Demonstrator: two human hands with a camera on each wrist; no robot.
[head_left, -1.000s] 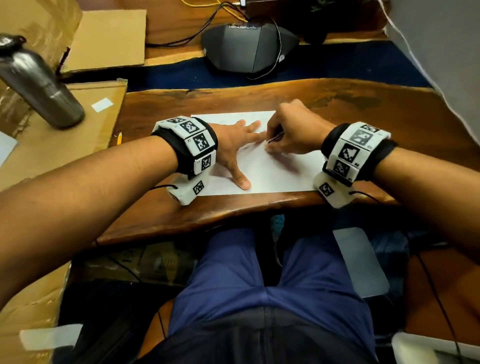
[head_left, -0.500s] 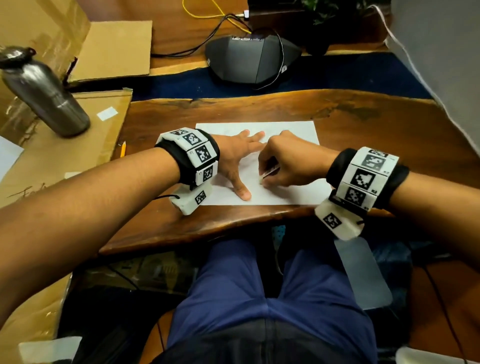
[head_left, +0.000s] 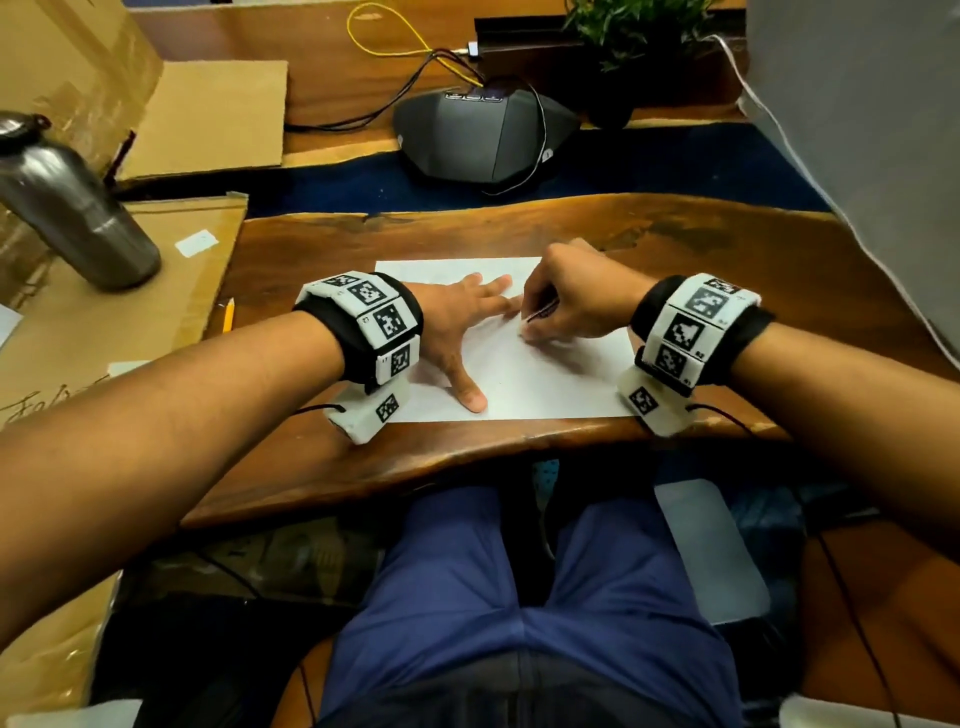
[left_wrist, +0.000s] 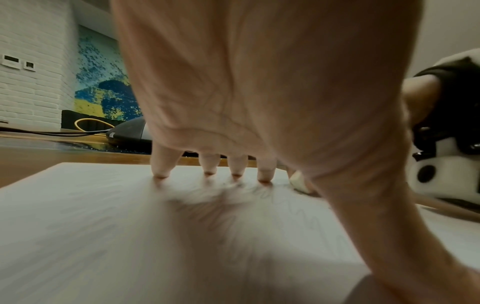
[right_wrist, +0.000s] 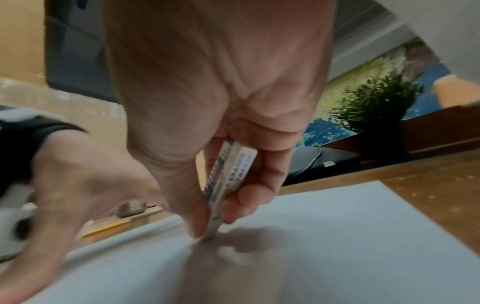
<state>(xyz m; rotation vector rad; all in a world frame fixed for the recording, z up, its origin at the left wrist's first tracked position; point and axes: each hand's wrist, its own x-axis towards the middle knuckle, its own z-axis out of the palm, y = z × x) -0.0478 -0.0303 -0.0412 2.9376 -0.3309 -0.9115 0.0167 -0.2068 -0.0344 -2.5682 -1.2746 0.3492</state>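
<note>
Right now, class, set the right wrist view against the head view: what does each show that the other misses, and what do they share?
Only the right wrist view shows the printed blue-and-white sleeve of the eraser and its end touching the white paper, pinched by the right grip. Only the head view shows the yellow cable and the blue shorts below the wooden desk. Both show the right grip, the left grip spread on the white paper, the wooden desk and the green plant.
</note>
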